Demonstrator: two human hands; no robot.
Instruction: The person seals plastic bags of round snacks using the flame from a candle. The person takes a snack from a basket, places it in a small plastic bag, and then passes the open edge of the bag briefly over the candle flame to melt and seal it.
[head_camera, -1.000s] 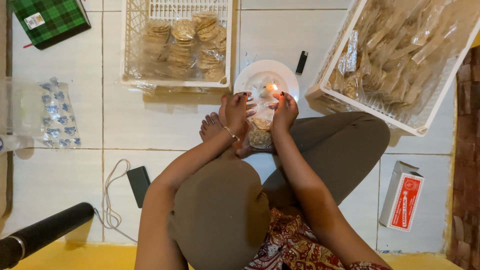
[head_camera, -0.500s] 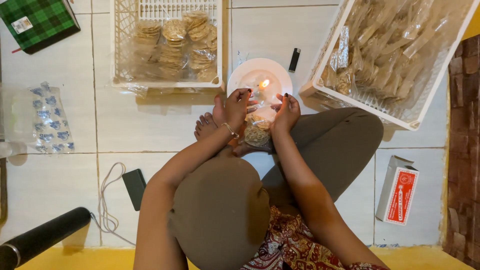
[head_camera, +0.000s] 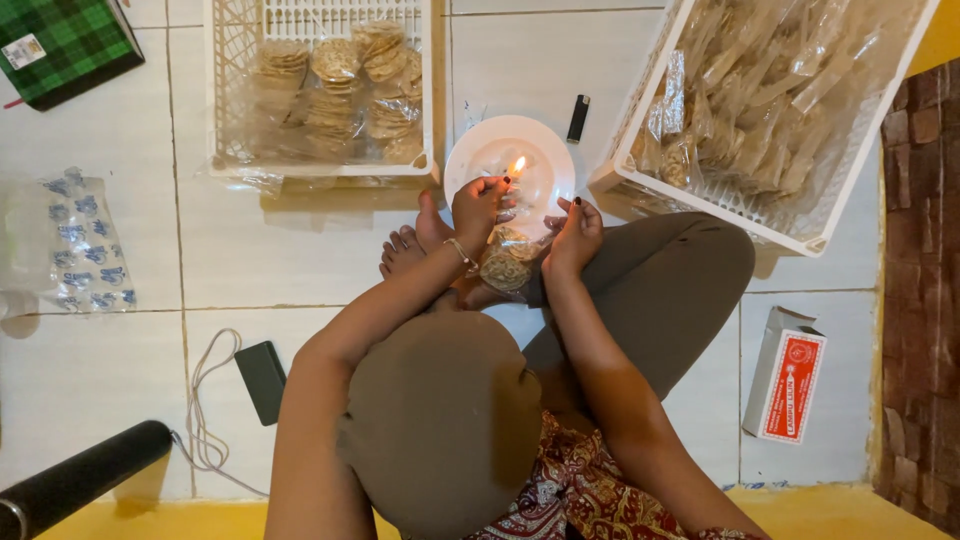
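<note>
— Both hands have crept a little closer to the candle flame (head_camera: 518, 164) since a second ago, and the packet has risen with them; what are they gripping?

— Start nearest the lit candle on the round white plate (head_camera: 545, 150). The left hand (head_camera: 478, 208), wearing a thin bracelet, is pinched shut on the top edge of a small clear plastic packet of round pale crackers (head_camera: 505, 265). The right hand (head_camera: 573, 238) is closed on the same edge from the other side. So the packet hangs between them, just below the plate's rim, above the person's bare foot (head_camera: 405, 250).

— And the packet's mouth is at the flame?

— Very near it, yes. I cannot tell if the plastic actually touches the flame.

— What surrounds the plate?

— A small black lighter (head_camera: 578, 118) lies just right of it. Left of the plate sits a white plastic lattice basket (head_camera: 425, 90) with bagged cracker stacks; right of it a larger white lattice crate (head_camera: 640, 180) is heaped with filled packets. Further off, down and right, lies a red and white cardboard box (head_camera: 787, 375). Well to the left are a black phone (head_camera: 262, 380) with a white cable, printed clear bags (head_camera: 85, 245), and a green checked book (head_camera: 60, 40).

— What could go wrong?

— I judge the fingertips sit close enough to burn. Held too long, the film could melt through or catch instead of sealing. A tilt of the packet could spill crackers, and a nudge might tip the candle.
</note>
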